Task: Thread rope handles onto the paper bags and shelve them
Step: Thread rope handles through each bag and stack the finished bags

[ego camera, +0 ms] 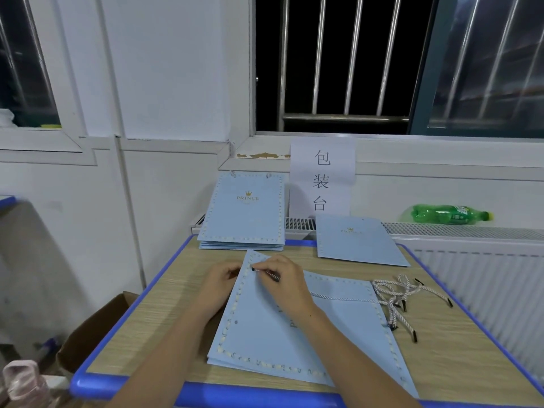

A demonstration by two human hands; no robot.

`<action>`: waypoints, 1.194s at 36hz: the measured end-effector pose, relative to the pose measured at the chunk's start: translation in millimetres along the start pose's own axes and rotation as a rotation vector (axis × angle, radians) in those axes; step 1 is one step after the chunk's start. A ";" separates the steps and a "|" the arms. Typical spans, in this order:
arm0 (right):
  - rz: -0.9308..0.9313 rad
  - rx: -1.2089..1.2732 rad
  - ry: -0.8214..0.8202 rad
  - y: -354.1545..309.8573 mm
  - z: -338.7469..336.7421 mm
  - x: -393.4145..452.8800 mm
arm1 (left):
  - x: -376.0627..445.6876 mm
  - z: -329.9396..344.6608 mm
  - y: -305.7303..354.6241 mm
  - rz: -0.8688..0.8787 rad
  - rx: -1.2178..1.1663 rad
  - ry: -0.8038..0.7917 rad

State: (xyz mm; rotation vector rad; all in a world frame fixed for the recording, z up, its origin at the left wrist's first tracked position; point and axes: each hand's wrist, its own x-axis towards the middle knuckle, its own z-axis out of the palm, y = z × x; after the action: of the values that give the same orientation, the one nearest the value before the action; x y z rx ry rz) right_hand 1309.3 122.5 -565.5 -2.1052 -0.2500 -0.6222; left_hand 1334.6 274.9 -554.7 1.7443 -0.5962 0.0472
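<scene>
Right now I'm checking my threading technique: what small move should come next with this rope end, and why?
Probably push the rope's black tip down through the hole at the bag's top corner. The right hand pinches the rope with the tip at that corner, while the left hand holds the bag's edge there, apparently steadying it.

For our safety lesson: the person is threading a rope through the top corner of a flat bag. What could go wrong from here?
1. The right hand pinches the rope near its tip; it might miss the hole or tear the bag.
2. The trailing rope runs into the loose ropes; pulling may snag them.
3. The bag overhangs the table edge and could slide off.
</scene>
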 end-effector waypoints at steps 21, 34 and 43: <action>-0.005 -0.128 -0.016 0.6 -0.5 -0.7 | 5.1 5.3 -12.7 -0.104 0.251 0.075; -0.007 -0.103 -0.037 2.5 -0.2 -0.7 | 16.8 3.9 -10.2 -0.390 -0.098 0.098; 0.012 -0.152 -0.060 4.9 3.0 1.2 | 8.5 2.8 -9.2 -0.248 0.037 -0.008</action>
State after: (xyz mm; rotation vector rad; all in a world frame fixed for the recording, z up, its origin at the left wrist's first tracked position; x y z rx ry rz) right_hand 1313.3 122.1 -569.8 -2.2723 -0.2293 -0.5876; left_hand 1345.0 270.4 -560.8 1.8432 -0.3838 -0.1229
